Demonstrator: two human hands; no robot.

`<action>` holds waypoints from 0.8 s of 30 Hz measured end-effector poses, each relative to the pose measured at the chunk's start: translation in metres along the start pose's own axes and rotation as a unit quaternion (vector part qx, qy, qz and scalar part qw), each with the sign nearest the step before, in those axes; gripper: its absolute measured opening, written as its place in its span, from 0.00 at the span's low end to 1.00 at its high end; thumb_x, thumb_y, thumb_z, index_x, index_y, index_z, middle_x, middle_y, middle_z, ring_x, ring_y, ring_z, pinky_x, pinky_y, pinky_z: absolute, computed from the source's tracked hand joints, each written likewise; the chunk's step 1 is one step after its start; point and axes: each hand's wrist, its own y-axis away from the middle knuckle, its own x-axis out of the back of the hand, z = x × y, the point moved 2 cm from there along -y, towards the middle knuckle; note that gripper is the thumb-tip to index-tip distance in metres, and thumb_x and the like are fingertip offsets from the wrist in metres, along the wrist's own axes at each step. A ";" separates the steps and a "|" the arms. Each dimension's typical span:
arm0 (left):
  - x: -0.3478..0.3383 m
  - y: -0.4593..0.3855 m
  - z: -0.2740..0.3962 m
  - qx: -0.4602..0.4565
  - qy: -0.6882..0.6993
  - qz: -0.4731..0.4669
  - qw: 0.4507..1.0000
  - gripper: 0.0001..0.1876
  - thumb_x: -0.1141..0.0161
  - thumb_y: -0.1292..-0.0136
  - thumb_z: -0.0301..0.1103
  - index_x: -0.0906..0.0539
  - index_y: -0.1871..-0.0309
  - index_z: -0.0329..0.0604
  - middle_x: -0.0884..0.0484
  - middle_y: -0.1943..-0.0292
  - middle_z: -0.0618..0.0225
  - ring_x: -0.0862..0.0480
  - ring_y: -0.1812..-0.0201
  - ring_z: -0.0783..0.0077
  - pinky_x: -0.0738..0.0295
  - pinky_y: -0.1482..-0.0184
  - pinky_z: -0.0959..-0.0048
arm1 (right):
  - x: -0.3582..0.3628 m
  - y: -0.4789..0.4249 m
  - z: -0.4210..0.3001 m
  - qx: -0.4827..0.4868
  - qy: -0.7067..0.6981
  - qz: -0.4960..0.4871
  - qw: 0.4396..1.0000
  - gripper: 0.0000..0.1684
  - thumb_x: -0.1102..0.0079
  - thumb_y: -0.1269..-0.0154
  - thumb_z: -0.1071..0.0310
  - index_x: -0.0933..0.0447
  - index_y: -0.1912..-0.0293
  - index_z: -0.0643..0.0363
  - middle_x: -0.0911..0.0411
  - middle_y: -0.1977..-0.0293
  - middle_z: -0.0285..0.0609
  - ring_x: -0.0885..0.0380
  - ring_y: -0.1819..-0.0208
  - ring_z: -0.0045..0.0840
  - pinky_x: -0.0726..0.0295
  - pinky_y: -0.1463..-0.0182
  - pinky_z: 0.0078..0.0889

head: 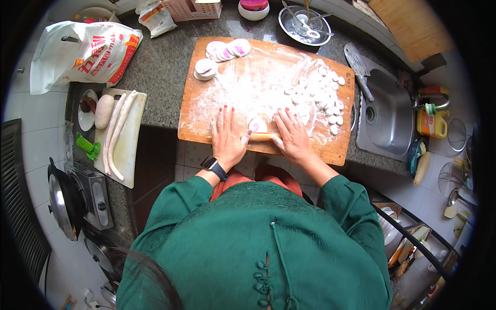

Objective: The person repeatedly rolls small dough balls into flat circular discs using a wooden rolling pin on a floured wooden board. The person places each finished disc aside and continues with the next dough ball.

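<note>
A wooden rolling pin (pixel 260 136) lies near the front edge of a floured wooden board (pixel 267 149). My left hand (pixel 228 135) rests over its left end and my right hand (pixel 291 136) over its right end, fingers extended; whether either grips it is unclear. Just beyond the pin, between my hands, is a small dough round (pixel 257 125) with a purple patch. Stacked flat dough wrappers (pixel 206 69) and overlapping purple-marked wrappers (pixel 238 47) sit at the board's back left. Many small dough pieces (pixel 321 97) lie in flour at its right. Glare hides part of the board's middle.
Left, a cutting board (pixel 128 155) holds dough ropes (pixel 123 124) and a dough lump (pixel 104 111). A plastic bag (pixel 83 54) lies behind. A metal bowl (pixel 283 23) with utensils stands at the back. A spatula (pixel 356 64) lies beside the sink (pixel 387 112). A gas stove (pixel 97 197) is lower left.
</note>
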 end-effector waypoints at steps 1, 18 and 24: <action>0.000 0.003 0.001 0.009 0.013 -0.006 1.000 0.45 0.43 0.28 0.51 0.46 0.19 0.28 0.48 0.18 0.42 0.51 0.17 0.43 0.58 0.19 0.42 | 0.002 -0.007 -0.001 0.000 0.000 0.013 1.000 0.40 0.39 0.27 0.50 0.36 0.26 0.62 0.38 0.24 0.52 0.44 0.20 0.48 0.43 0.19 0.52; 0.003 -0.044 -0.018 0.051 -0.028 0.093 0.994 0.42 0.47 0.24 0.52 0.47 0.18 0.34 0.50 0.18 0.41 0.53 0.16 0.43 0.57 0.19 0.44 | -0.005 -0.075 0.020 0.028 -0.031 0.071 0.997 0.38 0.38 0.27 0.49 0.32 0.28 0.62 0.35 0.26 0.52 0.42 0.21 0.46 0.38 0.21 0.49; -0.005 -0.002 -0.008 0.047 -0.022 0.049 0.997 0.44 0.42 0.29 0.51 0.45 0.18 0.36 0.48 0.18 0.42 0.49 0.17 0.41 0.56 0.19 0.44 | -0.009 -0.042 0.009 0.012 -0.023 0.047 0.999 0.38 0.41 0.25 0.47 0.34 0.25 0.55 0.36 0.25 0.52 0.40 0.22 0.47 0.34 0.24 0.48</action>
